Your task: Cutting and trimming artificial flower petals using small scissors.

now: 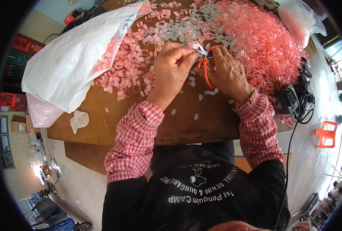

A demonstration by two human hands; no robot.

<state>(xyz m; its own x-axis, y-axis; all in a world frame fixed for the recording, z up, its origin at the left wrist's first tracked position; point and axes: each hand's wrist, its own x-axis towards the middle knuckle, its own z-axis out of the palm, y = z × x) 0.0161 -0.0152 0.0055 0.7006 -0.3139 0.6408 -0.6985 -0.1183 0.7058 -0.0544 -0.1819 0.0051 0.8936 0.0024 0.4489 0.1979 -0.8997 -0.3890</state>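
My right hand (228, 72) grips orange-handled scissors (207, 66), its fingers around the handles. Their silver blades are parted and point up and left, toward my left fingertips. With thumb and forefinger pressed together, my left hand (173, 71) pinches something small at the blades; the fingers mostly hide it. A small pink plastic piece (206, 37) shows just beyond the blades. Loose translucent ovals (200, 97) lie on the brown table (171, 127) below the hands. Pink plastic pieces with pale oval ends (130, 63) are scattered left of my left hand.
A large heap of pink plastic pieces (263, 42) covers the table's right side. On the left lies a white plastic bag (74, 57), with a pale cloth (79, 120) near it. A black device with cables (290, 98) sits at the right edge. An orange stool (326, 134) stands beyond.
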